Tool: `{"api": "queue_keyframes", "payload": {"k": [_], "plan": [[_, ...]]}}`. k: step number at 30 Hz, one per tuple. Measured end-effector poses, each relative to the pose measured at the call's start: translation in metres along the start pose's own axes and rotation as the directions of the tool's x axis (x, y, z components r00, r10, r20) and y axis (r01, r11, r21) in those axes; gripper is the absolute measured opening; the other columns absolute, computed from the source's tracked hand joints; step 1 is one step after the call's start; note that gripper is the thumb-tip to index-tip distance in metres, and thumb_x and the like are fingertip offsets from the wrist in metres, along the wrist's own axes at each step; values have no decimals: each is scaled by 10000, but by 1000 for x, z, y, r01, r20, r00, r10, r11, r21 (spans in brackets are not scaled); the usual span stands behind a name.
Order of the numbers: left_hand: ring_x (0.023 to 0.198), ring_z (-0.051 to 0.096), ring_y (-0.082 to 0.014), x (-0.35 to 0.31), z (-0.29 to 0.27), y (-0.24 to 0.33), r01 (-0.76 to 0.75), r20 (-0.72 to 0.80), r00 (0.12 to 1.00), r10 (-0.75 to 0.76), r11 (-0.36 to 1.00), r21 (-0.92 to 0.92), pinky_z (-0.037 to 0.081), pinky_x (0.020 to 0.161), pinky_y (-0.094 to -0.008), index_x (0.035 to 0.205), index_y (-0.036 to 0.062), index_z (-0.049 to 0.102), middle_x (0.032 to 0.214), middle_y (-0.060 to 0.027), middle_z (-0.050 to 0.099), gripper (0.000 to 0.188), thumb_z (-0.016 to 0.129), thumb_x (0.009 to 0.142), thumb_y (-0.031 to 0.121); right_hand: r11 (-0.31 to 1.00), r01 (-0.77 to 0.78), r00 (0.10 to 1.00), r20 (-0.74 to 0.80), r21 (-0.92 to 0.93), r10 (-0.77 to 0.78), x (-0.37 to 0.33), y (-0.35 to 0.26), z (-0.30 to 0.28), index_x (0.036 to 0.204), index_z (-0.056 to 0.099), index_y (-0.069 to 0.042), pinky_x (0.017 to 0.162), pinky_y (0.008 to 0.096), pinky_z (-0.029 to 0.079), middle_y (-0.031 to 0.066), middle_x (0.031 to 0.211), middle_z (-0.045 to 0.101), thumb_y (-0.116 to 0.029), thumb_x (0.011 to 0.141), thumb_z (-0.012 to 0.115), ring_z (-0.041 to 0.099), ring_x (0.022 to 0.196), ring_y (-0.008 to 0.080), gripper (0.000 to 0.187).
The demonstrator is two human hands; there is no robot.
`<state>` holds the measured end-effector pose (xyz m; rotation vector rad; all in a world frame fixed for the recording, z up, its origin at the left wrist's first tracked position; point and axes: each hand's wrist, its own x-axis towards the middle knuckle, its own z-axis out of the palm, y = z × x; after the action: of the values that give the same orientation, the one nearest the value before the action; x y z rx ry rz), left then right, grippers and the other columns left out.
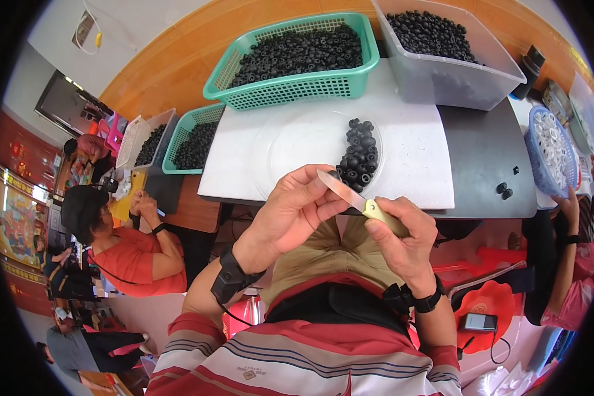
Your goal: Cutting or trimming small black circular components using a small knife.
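My right hand [402, 241] is closed round the pale yellow-green handle of a small knife [342, 191]. The blade points left and up, its tip against the fingers of my left hand [294, 208]. My left thumb and fingers pinch a small black ring-shaped part [334, 175], mostly hidden by the fingers and blade. Just beyond my hands lies a heap of small round black parts [362, 148], several with holes, on a clear round tray [274, 142]. The tray rests on a white board [419, 152].
Behind the tray stand a green basket [290, 99] and a translucent bin [468, 82], both full of black parts. Smaller containers [195, 135] sit at left. Loose black parts [505, 191] lie on the dark tabletop. Seated people flank me; a blue basket [541, 168] of whitish pieces is at right.
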<state>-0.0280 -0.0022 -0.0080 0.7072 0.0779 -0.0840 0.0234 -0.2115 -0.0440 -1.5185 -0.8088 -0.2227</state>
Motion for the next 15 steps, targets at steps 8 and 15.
{"api": "queue_keyframes", "payload": {"k": [8,15], "plan": [[1012,666,-232,-1,4,-2,-3,-9,1000,4,996,95,591,906,-388,1165,16,587,1093,-139,655,255,645,926,86,1000,15,1000,-5,-5,-15,0,1,-5,1059,667,-1,558,277,454,107,755,651,-84,787,800,594,612,176,315],[922,693,-191,-17,19,1,-51,114,993,32,984,172,613,853,-380,1075,-21,628,970,-116,677,147,611,951,56,970,-242,960,-143,12,241,-4,12,-12,1037,689,12,575,262,445,94,748,646,-74,827,757,588,637,144,237]]}}
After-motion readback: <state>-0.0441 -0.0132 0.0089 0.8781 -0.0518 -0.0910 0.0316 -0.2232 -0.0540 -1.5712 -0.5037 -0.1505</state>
